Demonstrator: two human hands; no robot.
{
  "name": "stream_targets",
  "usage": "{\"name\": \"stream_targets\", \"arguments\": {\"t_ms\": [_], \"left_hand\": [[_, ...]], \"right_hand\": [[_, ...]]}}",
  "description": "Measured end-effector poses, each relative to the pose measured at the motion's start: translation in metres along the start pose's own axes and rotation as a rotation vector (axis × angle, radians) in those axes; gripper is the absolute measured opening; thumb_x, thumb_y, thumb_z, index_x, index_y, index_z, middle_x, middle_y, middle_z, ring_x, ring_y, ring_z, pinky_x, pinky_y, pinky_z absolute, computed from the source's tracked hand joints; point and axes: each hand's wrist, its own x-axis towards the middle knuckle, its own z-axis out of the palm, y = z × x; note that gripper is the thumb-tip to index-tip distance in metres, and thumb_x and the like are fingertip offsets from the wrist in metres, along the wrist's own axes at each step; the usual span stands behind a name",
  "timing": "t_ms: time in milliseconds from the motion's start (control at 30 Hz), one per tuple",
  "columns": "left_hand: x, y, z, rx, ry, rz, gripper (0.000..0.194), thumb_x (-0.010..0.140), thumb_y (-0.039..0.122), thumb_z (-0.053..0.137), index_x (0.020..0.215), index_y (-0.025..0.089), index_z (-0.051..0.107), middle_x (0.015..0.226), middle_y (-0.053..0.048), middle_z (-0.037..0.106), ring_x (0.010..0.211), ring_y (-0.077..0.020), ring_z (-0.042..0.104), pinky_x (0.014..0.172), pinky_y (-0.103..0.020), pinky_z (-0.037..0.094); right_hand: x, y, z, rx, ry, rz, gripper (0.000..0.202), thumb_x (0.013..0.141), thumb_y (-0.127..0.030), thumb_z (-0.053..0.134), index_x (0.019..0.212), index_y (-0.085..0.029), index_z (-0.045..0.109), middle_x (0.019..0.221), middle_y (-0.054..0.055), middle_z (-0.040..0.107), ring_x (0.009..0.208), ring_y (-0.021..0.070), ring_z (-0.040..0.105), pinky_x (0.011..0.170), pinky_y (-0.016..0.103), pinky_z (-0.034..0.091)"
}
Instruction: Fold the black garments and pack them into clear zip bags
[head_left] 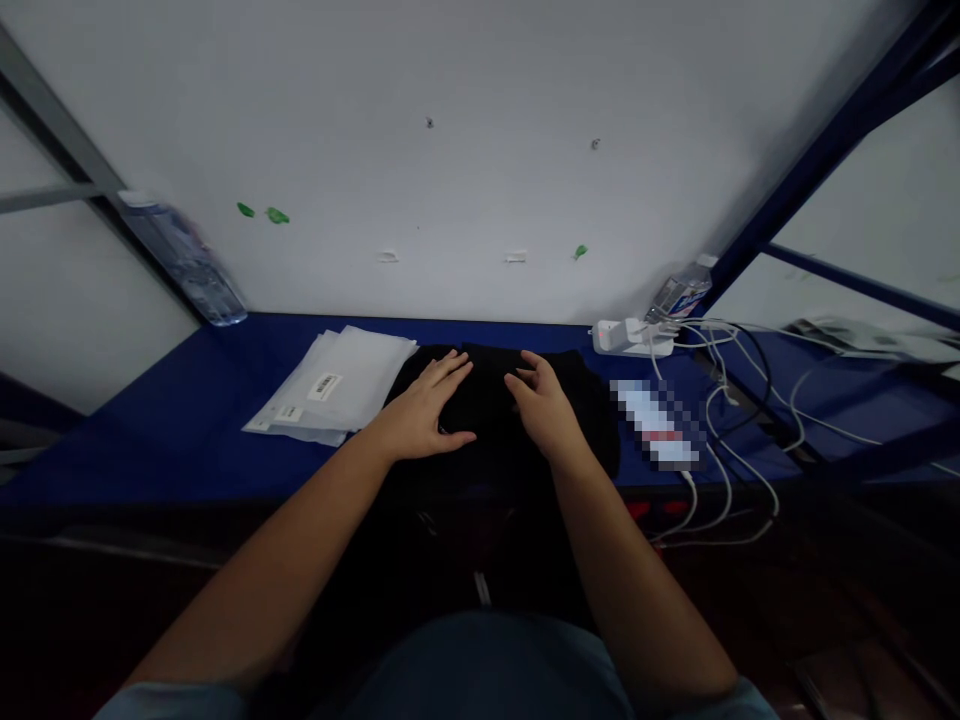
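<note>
Head camera view: a folded black garment (491, 400), or at least dark cloth too dim to name more closely, lies midway along the front edge of the blue tabletop (180, 430), squarely before the wearer, probably so both arms reach it evenly. The left hand (424, 410) is palm down on its left part, fingers extended and thumb well apart, gripping nothing; such a flat spread would suit pressing or smoothing cloth. The right hand (546, 405) is over the right part, fingers loosely bent, with a gap between thumb and forefinger; no pinched fold shows, though I cannot tell how firmly it touches. Just beside the cloth, toward the tabletop's left end, overlapping translucent plastic bags (367, 370) lie with a barcode label (325, 387) facing up, perhaps kept there to stay within reach. Near the front right, a pixelated phone (656, 425) has a white cable (691, 495) at its near end, likely placed there because the power strip (634, 338) sits by the back edge, in front of a plastic bottle (682, 290).
</note>
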Motion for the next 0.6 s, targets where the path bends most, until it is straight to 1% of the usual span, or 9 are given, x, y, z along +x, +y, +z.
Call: {"name": "stream_targets", "arguments": {"t_ms": [100,200,267,333,400,467,533,600], "left_hand": [[0.000,0.005,-0.002,0.042,0.014,-0.007,0.092,0.086,0.050,0.067,0.160,0.024,0.019,0.168,-0.014,0.021,0.156,-0.0339,0.011,0.126,-0.058,0.016],[0.004,0.013,-0.002,0.080,0.012,-0.041,0.097,0.085,0.053,0.068,0.161,0.021,0.016,0.168,-0.017,0.019,0.156,-0.0353,0.013,0.126,-0.056,0.019],[0.006,0.021,-0.002,0.097,0.015,-0.074,0.097,0.086,0.048,0.068,0.161,0.017,0.015,0.167,-0.020,0.020,0.155,-0.0360,0.018,0.125,-0.054,0.024],[0.007,0.028,-0.001,0.102,0.050,-0.098,0.092,0.088,0.037,0.064,0.160,0.013,0.013,0.166,-0.022,0.023,0.154,-0.0359,0.022,0.124,-0.053,0.028],[0.004,0.032,0.000,0.088,0.129,-0.107,0.088,0.089,0.027,0.059,0.161,0.013,0.010,0.165,-0.022,0.026,0.152,-0.0355,0.027,0.123,-0.053,0.031],[-0.004,0.034,0.000,0.060,0.248,-0.130,0.085,0.090,0.022,0.056,0.161,0.016,0.009,0.163,-0.021,0.030,0.151,-0.0350,0.031,0.122,-0.055,0.033],[-0.016,0.032,0.001,0.026,0.383,-0.210,0.082,0.092,0.021,0.055,0.160,0.019,0.010,0.161,-0.019,0.034,0.149,-0.0344,0.035,0.121,-0.057,0.034],[-0.032,0.030,0.002,-0.002,0.514,-0.347,0.082,0.092,0.023,0.057,0.160,0.022,0.012,0.160,-0.019,0.035,0.148,-0.0339,0.036,0.120,-0.056,0.036]], "right_hand": [[-0.003,0.001,0.001,0.058,-0.002,0.007,0.068,0.091,-0.046,0.056,0.152,-0.026,0.035,0.141,0.013,0.056,0.117,0.0234,0.064,0.093,0.038,0.056],[-0.009,-0.003,0.003,0.008,-0.043,-0.052,0.067,0.094,-0.041,0.052,0.155,-0.025,0.031,0.144,0.013,0.055,0.126,0.0236,0.060,0.100,0.039,0.053],[-0.014,-0.008,0.004,-0.062,-0.073,-0.115,0.065,0.097,-0.039,0.048,0.157,-0.025,0.029,0.149,0.012,0.052,0.134,0.0233,0.053,0.105,0.040,0.051],[-0.019,-0.014,0.005,-0.095,-0.118,-0.189,0.062,0.101,-0.040,0.041,0.159,-0.027,0.025,0.155,0.009,0.047,0.142,0.0220,0.046,0.109,0.040,0.048],[-0.025,-0.022,0.007,-0.084,-0.188,-0.285,0.061,0.104,-0.042,0.034,0.162,-0.029,0.018,0.158,0.007,0.044,0.146,0.0198,0.041,0.113,0.040,0.044],[-0.029,-0.030,0.011,-0.086,-0.277,-0.383,0.062,0.106,-0.043,0.030,0.163,-0.030,0.010,0.159,0.005,0.043,0.147,0.0187,0.039,0.117,0.041,0.040],[-0.033,-0.038,0.017,-0.143,-0.374,-0.441,0.064,0.106,-0.042,0.028,0.163,-0.030,0.001,0.159,0.005,0.043,0.146,0.0193,0.042,0.117,0.042,0.040],[-0.036,-0.043,0.027,-0.256,-0.449,-0.487,0.068,0.106,-0.040,0.030,0.163,-0.028,-0.005,0.158,0.007,0.045,0.141,0.0213,0.048,0.115,0.044,0.042]]}}
